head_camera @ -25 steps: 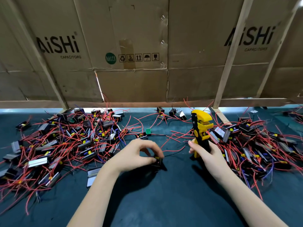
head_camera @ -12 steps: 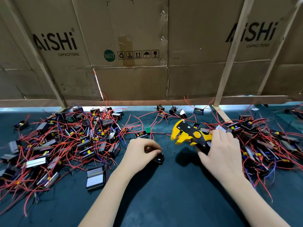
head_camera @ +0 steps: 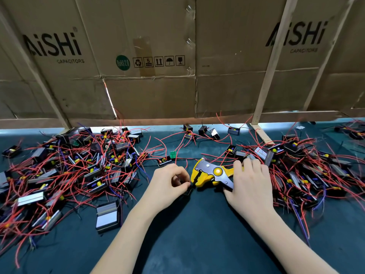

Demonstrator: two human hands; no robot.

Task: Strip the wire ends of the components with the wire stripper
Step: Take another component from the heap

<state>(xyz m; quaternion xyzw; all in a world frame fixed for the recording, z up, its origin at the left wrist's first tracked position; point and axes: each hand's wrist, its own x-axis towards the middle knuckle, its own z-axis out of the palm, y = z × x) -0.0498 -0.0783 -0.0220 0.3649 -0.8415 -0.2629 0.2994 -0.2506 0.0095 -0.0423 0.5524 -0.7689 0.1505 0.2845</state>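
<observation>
At a dark table (head_camera: 197, 244), the right hand (head_camera: 249, 186) grips a yellow wire stripper (head_camera: 212, 175), its head meeting a small black component (head_camera: 187, 189) pinched in the left hand (head_camera: 167, 184); heaps of red-wired components (head_camera: 79, 171) flank both hands.

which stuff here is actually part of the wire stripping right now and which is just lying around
In use: wire stripper gripped by right hand; small black component pinched by left hand.

Lying about: left pile, right pile, green part, cardboard boxes.
</observation>
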